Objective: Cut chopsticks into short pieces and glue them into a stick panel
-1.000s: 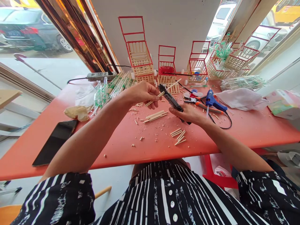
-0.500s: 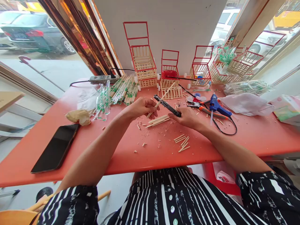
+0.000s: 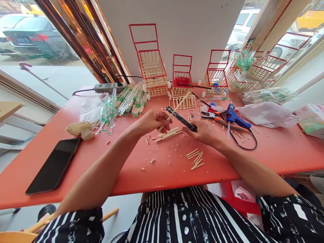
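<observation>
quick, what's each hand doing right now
Left hand: closed on a wooden stick.
Right hand: closed on a black cutter.
</observation>
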`<state>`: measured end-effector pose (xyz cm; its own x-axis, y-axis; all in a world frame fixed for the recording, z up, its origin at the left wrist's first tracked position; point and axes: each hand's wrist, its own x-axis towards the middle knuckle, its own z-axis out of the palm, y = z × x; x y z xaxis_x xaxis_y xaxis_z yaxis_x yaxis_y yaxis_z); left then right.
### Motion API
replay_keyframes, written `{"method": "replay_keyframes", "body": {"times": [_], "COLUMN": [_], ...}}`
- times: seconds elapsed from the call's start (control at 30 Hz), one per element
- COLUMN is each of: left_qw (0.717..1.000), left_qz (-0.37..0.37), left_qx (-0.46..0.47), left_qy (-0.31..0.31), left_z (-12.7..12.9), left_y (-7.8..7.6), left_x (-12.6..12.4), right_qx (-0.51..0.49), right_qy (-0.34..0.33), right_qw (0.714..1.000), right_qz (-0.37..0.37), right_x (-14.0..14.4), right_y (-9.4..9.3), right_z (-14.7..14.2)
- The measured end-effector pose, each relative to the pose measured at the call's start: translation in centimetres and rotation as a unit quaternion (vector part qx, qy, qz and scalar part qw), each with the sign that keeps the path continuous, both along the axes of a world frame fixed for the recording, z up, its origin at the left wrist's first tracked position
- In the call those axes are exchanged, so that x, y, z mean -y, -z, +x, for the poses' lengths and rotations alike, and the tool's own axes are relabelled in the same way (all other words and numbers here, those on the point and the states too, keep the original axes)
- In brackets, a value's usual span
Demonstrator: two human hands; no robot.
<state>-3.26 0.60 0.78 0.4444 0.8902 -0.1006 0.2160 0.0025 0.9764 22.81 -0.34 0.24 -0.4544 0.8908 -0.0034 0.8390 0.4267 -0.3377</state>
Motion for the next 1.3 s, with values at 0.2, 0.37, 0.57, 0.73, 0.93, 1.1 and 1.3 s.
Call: {"method": "replay_keyframes", "body": {"times": [0.2,0.37,0.57,0.73,0.93,1.1,1.3], "left_qw": [1.000,1.000,0.999,0.999,0.996,0.995,0.988], "left_qz": [0.005,0.007,0.009,0.019,0.015,-0.012,0.061], "left_qx": [-0.023,-0.020,-0.028,-0.026,-0.016,0.019,-0.045], "left_qy": [-0.011,-0.013,-0.014,-0.032,-0.082,-0.095,-0.137], "left_z": [0.0,0.2,0.1,0.4,1.7,2.2,2.8], "left_y": [-0.3,-0.5,-0.6,-0.4,-0.9,-1.2,-0.5], "left_x": [0.1,0.4,0.4,0.4,1.1,1.4,1.5], "right_qx": [0.010,0.011,0.021,0.032,-0.009,-0.025,-0.014], "right_qy": [0.018,0.016,0.013,0.015,0.005,0.007,0.020], "right_qw": [1.000,1.000,1.000,0.999,0.999,1.000,1.000], "right_qz": [-0.001,0.000,-0.001,0.004,-0.050,-0.016,-0.013], "right_x": [0.3,0.2,0.4,0.2,0.1,0.5,0.7], "right_y": [-0.2,-0.3,-0.5,-1.1,-1.5,-1.8,-2.1], "right_z": [0.0,-0.1,-0.2,0.3,1.1,1.5,1.4]}}
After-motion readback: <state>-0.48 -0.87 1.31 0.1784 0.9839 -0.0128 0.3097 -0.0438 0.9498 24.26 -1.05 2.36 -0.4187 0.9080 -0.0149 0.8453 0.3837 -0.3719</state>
